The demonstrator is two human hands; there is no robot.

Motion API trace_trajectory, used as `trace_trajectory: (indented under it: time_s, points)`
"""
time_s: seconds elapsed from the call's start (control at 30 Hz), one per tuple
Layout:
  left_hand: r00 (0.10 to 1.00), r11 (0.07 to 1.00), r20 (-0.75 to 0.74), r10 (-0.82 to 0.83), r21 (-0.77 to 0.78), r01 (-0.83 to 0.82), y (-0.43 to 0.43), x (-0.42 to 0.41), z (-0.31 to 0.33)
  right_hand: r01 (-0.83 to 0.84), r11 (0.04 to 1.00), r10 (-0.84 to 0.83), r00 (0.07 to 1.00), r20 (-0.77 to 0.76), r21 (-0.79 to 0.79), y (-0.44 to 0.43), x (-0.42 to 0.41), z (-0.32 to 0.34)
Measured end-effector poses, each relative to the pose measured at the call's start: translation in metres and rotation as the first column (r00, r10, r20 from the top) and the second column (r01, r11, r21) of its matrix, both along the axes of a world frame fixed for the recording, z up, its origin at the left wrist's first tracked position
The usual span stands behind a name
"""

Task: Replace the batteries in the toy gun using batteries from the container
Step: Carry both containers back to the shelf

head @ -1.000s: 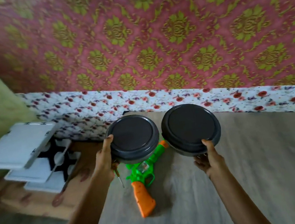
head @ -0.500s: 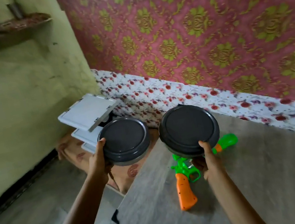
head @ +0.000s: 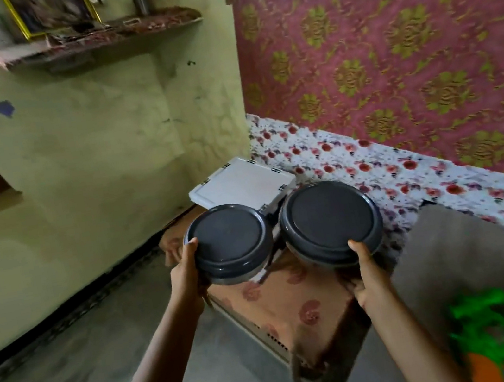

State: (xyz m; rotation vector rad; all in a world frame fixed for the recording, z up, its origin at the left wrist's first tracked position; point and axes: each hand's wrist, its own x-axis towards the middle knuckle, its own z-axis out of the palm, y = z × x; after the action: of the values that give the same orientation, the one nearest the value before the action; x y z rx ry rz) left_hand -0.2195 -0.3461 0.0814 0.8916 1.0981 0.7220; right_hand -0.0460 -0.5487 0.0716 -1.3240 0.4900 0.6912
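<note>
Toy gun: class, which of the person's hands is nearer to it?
Right. The right hand, holding a dark container, is up-left of the toy gun; the left hand, holding another container, lies farther left.

Left grip [head: 185, 277], right grip [head: 367, 276] clasping (arms outstretched).

no readable text, no labels, no brands, no numbers on anything in view

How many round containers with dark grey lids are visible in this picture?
2. The left container is held by the left hand. The right container, beside it, is held by the right hand. More could be hidden outside the view.
</note>
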Motion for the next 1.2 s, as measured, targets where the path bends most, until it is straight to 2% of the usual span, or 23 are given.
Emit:
trace_trajectory:
  time_s: [0.13,0.27,0.57,0.83,1.1,1.2]
  points:
    - [0.999,1.000,-0.026,-0.028,0.002,0.028,0.068,-0.023,0.003,-0.020,0.997,0.021,1.000,-0.011,0.076,0.072,-0.021,0.012]
    - [0.997,0.999,-0.071,-0.040,-0.019,0.039,0.127,-0.028,0.000,0.064,0.981,-0.061,0.998,-0.021,0.182,0.127,-0.022,0.014]
    - [0.991,0.997,-0.118,-0.066,-0.040,0.061,0.212,0.005,-0.025,0.123,0.976,-0.112,0.991,-0.072,0.179,0.234,0.025,0.005]
    - [0.988,0.997,-0.135,-0.075,-0.028,0.072,0.284,0.068,-0.032,0.144,0.988,-0.137,0.985,-0.102,0.063,0.312,0.084,-0.022]
    - [0.971,0.984,-0.165,-0.174,-0.069,0.164,0.317,0.099,-0.047,0.206,0.968,-0.225,0.965,-0.137,-0.141,0.332,0.100,-0.051]
    - [0.962,0.976,-0.171,-0.215,-0.082,0.203,0.329,0.103,-0.050,0.216,0.963,-0.237,0.963,-0.125,-0.158,0.337,0.091,-0.061]
